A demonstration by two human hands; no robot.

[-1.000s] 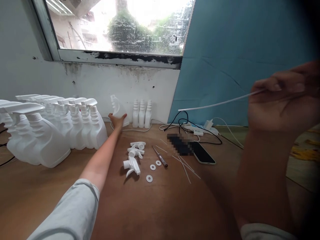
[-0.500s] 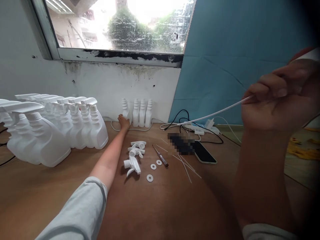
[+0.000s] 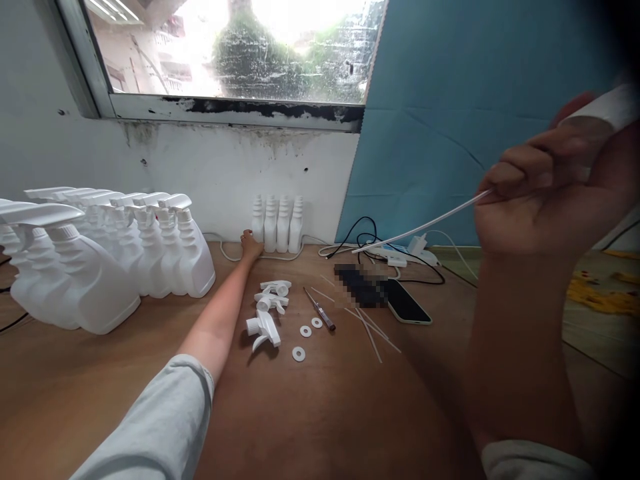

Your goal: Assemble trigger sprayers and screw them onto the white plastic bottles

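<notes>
My left hand (image 3: 251,247) reaches to the wall with its fingers around the lower part of a small white bottle (image 3: 257,215). That bottle is upright at the left end of a short row of similar bottles (image 3: 283,225); its base is hidden by the hand. At the upper right, my right hand (image 3: 543,180) is closed around a white spray head (image 3: 603,110), partly in shadow and cut by the frame edge. A long thin dip tube (image 3: 425,225) sticks out leftward from that fist.
White trigger spray bottles (image 3: 100,280) crowd the left. Mid-table lie several spray heads (image 3: 265,331), white ring washers (image 3: 299,354), a small screwdriver (image 3: 320,310) and loose thin tubes (image 3: 373,333). A phone (image 3: 407,303), a power strip (image 3: 425,257) and cables are behind on the right.
The small bottle in my left hand has gone from slightly tilted and apart to upright beside the row. My right hand, with spray head and tube, has shifted slightly left.
</notes>
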